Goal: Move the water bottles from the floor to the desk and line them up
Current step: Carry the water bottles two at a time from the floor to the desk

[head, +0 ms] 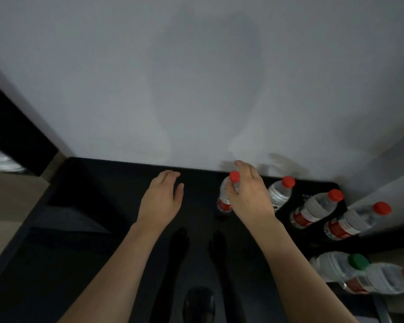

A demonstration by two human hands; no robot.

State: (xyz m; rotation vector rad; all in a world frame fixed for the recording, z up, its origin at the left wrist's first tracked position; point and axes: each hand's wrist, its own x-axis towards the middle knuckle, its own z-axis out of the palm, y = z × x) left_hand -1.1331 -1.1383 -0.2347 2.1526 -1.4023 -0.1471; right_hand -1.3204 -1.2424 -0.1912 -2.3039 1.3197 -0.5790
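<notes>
Right now the right hand (pixel 247 194) curls around the neck of a water bottle (pixel 226 197) with a red cap, thumb on the near side and fingers wrapped behind it, just below the cap. That bottle stands upright on the dark worktop (pixel 103 206), its long axis vertical, cap up, close to the pale wall (pixel 196 78). The left hand (pixel 161 199) hovers palm-down over the worktop to the left, fingers relaxed and close together, holding nothing; whether it touches the surface cannot be told. To the right of the held bottle, three more red-capped bottles (pixel 317 208) stand upright in a row running toward the right edge, each a little apart from the next. Nearer the camera at lower right stand a green-capped bottle (pixel 341 266) and another red-capped one (pixel 387 279), side by side and seemingly touching.
</notes>
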